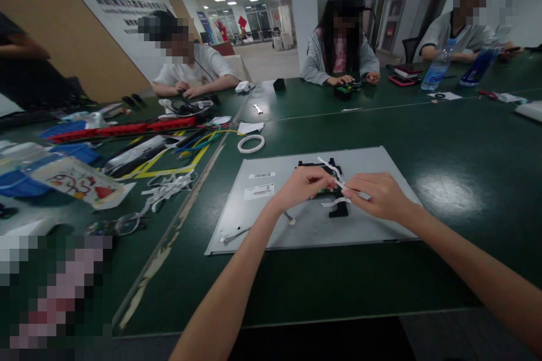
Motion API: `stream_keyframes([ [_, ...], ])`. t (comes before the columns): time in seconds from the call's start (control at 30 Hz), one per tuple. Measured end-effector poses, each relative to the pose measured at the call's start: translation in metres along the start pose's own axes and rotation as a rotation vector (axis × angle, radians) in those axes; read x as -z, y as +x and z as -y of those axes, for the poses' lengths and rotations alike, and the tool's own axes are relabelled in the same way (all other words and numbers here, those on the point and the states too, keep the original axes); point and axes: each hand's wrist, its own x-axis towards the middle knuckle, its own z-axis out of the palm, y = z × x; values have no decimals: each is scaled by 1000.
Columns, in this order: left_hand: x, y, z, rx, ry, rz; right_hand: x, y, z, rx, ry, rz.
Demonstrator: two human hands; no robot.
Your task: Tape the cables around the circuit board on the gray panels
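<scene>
My left hand (pixel 305 185) and my right hand (pixel 378 194) meet above a flat grey panel (pixel 237 220) lying on the table. The fingers of both are closed in a pinch on a thin white strip (pixel 331 166), its loose end sticking up and away from me. Below them, a black bracket (pixel 339 210) sits on the panel, with part of a circuit board mostly hidden by my hands. A second whitish strip (pixel 332 203) crosses the bracket near my right fingertips. A grey cable (pixel 235 236) and a small connector (pixel 291 220) lie on the panel's left part.
Left of the panel are a roll of white tape (pixel 251 144), tangled white cord (pixel 169 189), glasses (pixel 127 224) and blue trays (pixel 21 183). A wrench (pixel 258 109) lies farther back. Bottles (pixel 438 67) stand at the far right. Several people sit across the green table (pixel 478 141).
</scene>
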Motion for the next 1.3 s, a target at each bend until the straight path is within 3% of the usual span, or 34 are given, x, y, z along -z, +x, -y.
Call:
stream_keyframes([
  [0.27, 3, -1, -6, 11, -22, 25, -1, 0, -5, -84, -27, -13],
  [0.57, 3, -3, -3, 57, -74, 156, -3, -1, -11, -6, -54, -13],
  [0.7, 8, -4, 2, 43, -109, 202, -2, -1, -17, -68, -66, -121],
  [0.8, 9, -2, 2, 106, -151, 123, -1, -2, -19, -97, -98, -218],
  [0.97, 1, 0, -2, 219, -177, 72, -2, -3, -14, 51, -175, -197],
  [1.3, 3, -2, -3, 202, -225, 50, -2, -3, 0, 238, -196, -141],
])
